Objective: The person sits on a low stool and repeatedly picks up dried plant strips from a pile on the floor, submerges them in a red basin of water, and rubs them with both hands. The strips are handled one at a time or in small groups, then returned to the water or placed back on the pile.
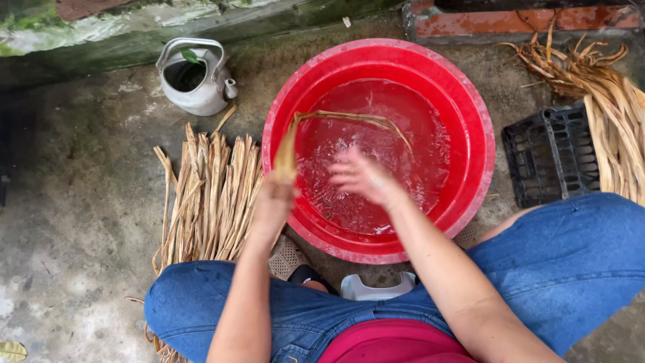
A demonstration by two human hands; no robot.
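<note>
A big red plastic basin (pixel 470 114) of water stands on the concrete in front of me. My left hand (pixel 274 202) grips one end of a long dried plant strip (pixel 336 116) at the basin's left rim; the strip arcs over the water toward the right. Over the rippling water hovers my right hand (pixel 363 176), blurred, fingers spread, holding nothing that I can make out.
A pile of dried strips (pixel 208 195) lies on the ground left of the basin. Another bundle (pixel 615 114) rests on a black plastic crate (pixel 551 154) at the right. A metal kettle (pixel 195 84) stands at the back left. My knees in jeans flank a small white stool (pixel 376 289).
</note>
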